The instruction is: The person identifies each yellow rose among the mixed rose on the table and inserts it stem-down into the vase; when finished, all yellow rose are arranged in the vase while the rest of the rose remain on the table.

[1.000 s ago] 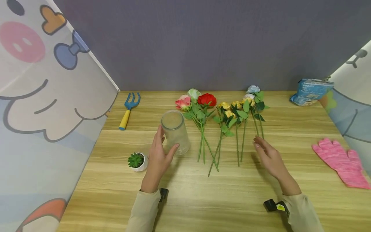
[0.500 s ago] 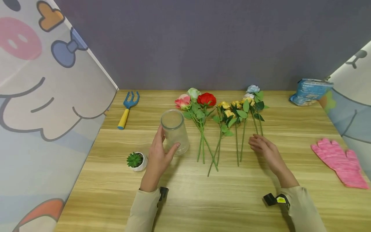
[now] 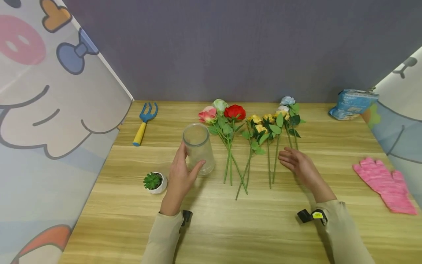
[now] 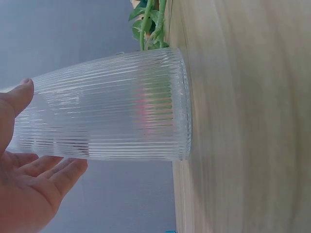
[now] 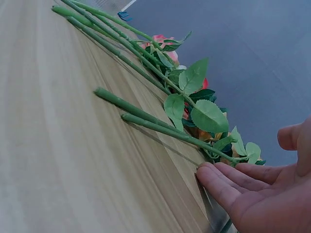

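Observation:
A clear ribbed glass vase (image 3: 202, 156) stands upright on the table, left of the middle. My left hand (image 3: 181, 176) holds it from the near left, thumb on one side and fingers on the other; its ribs show plainly in the left wrist view. My right hand (image 3: 301, 167) hovers low at the right end of the flowers, holding nothing, fingers extended beside the stems. Closest to it lie the yellow roses (image 3: 260, 128), with a white rose (image 3: 282, 110) and a light blue rose (image 3: 288, 100) behind. A red rose (image 3: 235, 112), a pink rose (image 3: 207, 114) and a pale green rose (image 3: 220, 105) lie near the vase.
A small potted succulent (image 3: 155, 182) stands left of the left hand. Behind it lies a blue hand fork (image 3: 144, 123) with a yellow handle. A pink knitted glove (image 3: 385, 185) lies at the right, and a blue bag (image 3: 352, 105) stands at the back right, by the grey wall (image 3: 211, 51).
My right hand has moved left and slightly forward, towards the yellow roses' stems, its fingers turning leftward. The left hand and the vase have stayed in place.

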Motion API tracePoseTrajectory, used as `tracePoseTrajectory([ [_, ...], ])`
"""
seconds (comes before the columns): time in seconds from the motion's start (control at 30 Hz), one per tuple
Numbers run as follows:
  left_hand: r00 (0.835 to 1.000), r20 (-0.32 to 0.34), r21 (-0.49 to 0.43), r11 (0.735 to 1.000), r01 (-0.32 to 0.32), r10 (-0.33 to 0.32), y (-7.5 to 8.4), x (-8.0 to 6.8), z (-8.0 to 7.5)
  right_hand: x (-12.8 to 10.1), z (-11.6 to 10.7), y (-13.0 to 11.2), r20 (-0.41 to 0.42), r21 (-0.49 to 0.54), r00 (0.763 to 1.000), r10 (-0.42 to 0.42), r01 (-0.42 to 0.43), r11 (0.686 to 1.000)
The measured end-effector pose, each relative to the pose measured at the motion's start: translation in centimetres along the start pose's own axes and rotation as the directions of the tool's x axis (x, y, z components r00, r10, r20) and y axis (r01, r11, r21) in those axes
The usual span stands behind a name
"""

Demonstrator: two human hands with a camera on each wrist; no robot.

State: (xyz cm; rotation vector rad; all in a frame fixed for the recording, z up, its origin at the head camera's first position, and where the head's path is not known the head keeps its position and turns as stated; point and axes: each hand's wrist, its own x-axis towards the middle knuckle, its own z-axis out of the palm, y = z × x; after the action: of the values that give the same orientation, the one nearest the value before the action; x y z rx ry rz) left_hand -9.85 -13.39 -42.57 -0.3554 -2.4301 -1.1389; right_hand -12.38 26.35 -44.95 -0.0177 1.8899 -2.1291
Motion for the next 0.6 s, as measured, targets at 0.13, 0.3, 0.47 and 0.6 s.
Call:
tracePoseTrajectory([
  [0.13,1.000,-0.005,-0.007,1.000,-0.007,0.007,0.0,0.1,0.1,0.6,-0.2,-0.3,0.002,0.072,1.000,0.018,-0.018,0.997],
  [0.3,1.000,-0.002,-0.017,1.000,0.002,-0.002,-0.1,0.1,0.2,1.5,-0.4,-0.7,-0.012,0.079,0.998,0.057,-0.056,0.995],
  [0.47,1.000,0.000,-0.018,1.000,0.008,-0.008,-0.1,0.0,0.2,2.6,-0.6,-1.0,-0.032,0.055,0.993,0.116,-0.114,0.992],
  [0.6,1.000,0.001,-0.020,1.000,0.001,-0.001,-0.1,0.0,0.1,3.3,-0.8,-1.2,-0.052,-0.031,0.984,0.168,-0.170,0.985],
])
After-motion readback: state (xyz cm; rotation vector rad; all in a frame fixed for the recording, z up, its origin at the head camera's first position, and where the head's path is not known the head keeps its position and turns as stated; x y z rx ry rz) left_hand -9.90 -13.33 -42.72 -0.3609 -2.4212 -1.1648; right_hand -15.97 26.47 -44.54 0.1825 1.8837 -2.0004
